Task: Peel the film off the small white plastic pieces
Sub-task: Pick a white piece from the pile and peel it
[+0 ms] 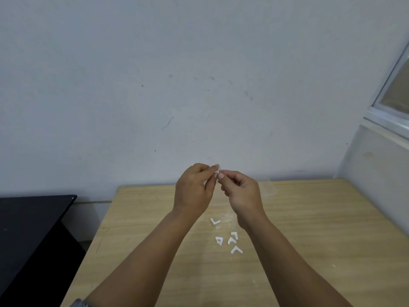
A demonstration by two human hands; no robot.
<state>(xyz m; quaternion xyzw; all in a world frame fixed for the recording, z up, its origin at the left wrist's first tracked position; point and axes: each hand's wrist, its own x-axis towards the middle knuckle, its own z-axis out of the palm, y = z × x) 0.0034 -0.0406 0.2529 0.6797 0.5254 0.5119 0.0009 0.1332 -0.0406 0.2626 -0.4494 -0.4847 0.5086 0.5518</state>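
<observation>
Right at the bottom edge of the frame two bare forearms rise toward the centre, a scrap of grey sleeve showing at the lower left. Between them, on the pale wooden table, lies a little scatter of white plastic pieces, angled bits just below centre: one L-shape sits a touch higher up, four more cluster below it near the right forearm. Up above them, the hands meet in mid-air, clear of the tabletop. The left hand has its fingers curled in, thumb and forefinger pinched together at the top; the right hand mirrors it, fingers folded, fingertips nipped tight. Caught between the two pinches is one small piece, pale and almost see-through, too tiny to say whether that is film or plastic showing. Behind the right hand, a clear plastic container sits at the table's far edge, hard to make out. To the lower left stands a black surface. Beyond it all, a scuffed grey-white wall fills the upper frame, with a window frame at the right edge.
</observation>
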